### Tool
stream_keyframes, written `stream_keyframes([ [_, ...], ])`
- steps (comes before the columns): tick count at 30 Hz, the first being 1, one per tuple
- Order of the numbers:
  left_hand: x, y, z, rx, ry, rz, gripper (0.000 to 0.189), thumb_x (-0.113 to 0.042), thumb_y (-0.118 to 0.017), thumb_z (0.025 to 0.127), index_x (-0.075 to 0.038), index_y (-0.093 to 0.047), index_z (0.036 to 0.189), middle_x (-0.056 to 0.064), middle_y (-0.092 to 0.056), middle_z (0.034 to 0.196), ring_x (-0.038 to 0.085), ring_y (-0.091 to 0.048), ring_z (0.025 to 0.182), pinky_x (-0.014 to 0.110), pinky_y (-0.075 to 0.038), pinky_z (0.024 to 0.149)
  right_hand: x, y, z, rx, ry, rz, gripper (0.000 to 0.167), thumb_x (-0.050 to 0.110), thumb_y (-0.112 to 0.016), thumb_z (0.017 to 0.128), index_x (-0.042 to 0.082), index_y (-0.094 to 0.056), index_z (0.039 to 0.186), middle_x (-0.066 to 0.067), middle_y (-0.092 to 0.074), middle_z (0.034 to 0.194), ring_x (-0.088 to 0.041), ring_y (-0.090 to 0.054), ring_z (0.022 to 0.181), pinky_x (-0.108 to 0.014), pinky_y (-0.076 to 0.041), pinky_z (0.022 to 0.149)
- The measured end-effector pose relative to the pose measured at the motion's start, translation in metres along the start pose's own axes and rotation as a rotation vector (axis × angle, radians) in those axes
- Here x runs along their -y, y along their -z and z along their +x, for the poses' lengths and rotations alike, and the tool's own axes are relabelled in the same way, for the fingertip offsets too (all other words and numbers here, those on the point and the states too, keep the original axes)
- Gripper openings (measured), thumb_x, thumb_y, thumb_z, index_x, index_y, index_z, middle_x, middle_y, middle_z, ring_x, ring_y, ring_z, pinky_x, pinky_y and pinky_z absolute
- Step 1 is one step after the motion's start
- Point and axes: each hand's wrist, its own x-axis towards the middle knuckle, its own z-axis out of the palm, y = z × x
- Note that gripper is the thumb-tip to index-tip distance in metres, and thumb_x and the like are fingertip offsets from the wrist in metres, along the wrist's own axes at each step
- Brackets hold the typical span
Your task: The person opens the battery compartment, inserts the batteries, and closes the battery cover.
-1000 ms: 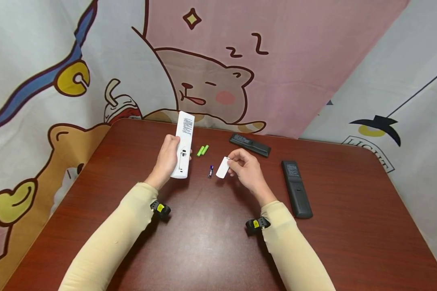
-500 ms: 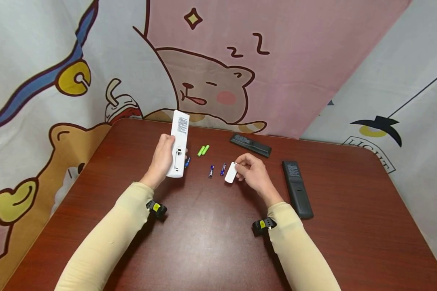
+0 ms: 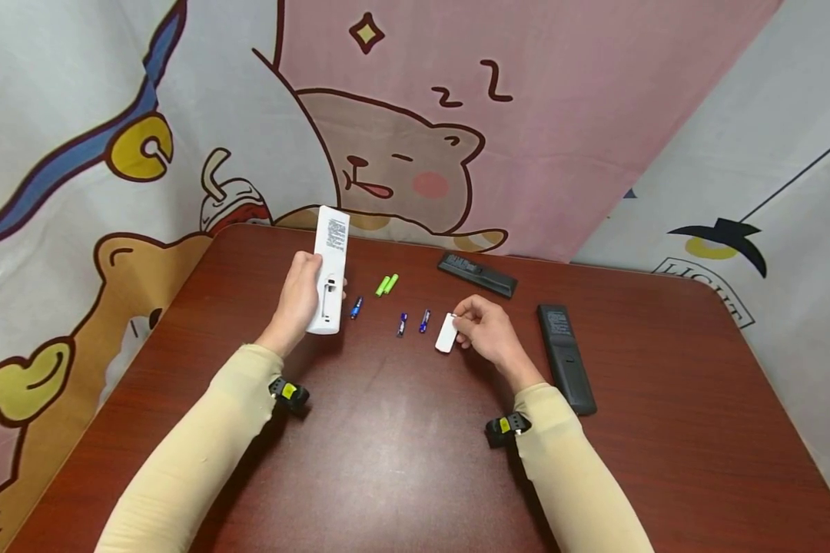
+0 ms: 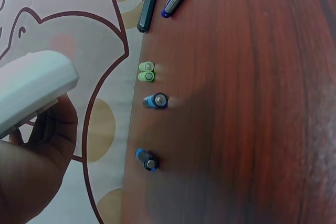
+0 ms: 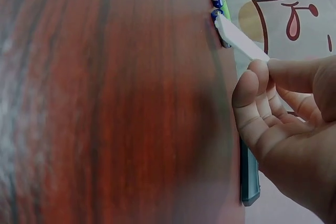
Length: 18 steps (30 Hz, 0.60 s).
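Note:
My left hand (image 3: 299, 296) grips a white remote control (image 3: 330, 261) with its back facing up. The battery compartment of the remote is uncovered, with no battery visible in it. Between thumb and fingers, my right hand (image 3: 487, 329) pinches a small white battery cover (image 3: 446, 332). Purple-blue batteries (image 3: 424, 321) lie on the table just left of the cover. A blue battery (image 3: 356, 308) lies right of the remote. In the left wrist view another dark blue battery (image 4: 147, 160) shows, hidden by the remote in the head view.
Two green batteries (image 3: 386, 285) lie side by side farther back. A black remote (image 3: 477, 274) rests near the table's far edge, and a second black remote (image 3: 566, 359) lies beyond my right hand. The brown table (image 3: 394, 461) ends against a cartoon-printed curtain (image 3: 560, 138).
My left hand has shifted left with the white remote, uncovering the blue battery. My right hand has moved right with the cover, bringing a purple-blue battery into sight.

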Motion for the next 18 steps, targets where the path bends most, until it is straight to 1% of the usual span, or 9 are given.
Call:
stream_keyframes([
  [8, 0.0, 0.006, 0.0, -0.001, 0.005, 0.006, 0.022, -0.025, -0.027, 0.112, -0.007, -0.039, 0.107, 0.006, -0.061, 0.081, 0.011, -0.063, 0.061, 0.025, -0.052, 0.054, -0.003, 0.003, 0.001, 0.005, -0.017, -0.055, 0.008, -0.003, -0.063, 0.096, -0.007, -0.063, 0.103, -0.011, -0.063, 0.084, -0.017, -0.06, 0.063, -0.027, -0.054, 0.058],
  [13, 0.001, 0.008, 0.0, -0.008, 0.005, 0.003, 0.022, -0.026, -0.027, 0.112, -0.009, -0.039, 0.106, 0.005, -0.061, 0.08, 0.011, -0.063, 0.061, 0.025, -0.052, 0.054, -0.004, 0.004, 0.002, 0.007, -0.03, -0.119, 0.009, -0.001, -0.063, 0.097, -0.006, -0.063, 0.104, -0.013, -0.064, 0.082, -0.018, -0.062, 0.063, -0.027, -0.054, 0.058],
  [18, 0.002, 0.011, 0.0, -0.008, 0.011, -0.001, 0.022, -0.026, -0.027, 0.112, -0.009, -0.039, 0.105, 0.004, -0.062, 0.08, 0.011, -0.065, 0.062, 0.025, -0.052, 0.054, -0.004, 0.005, 0.003, 0.009, -0.02, -0.195, 0.008, 0.002, -0.064, 0.098, -0.003, -0.065, 0.103, -0.013, -0.066, 0.081, -0.019, -0.064, 0.065, -0.027, -0.053, 0.058],
])
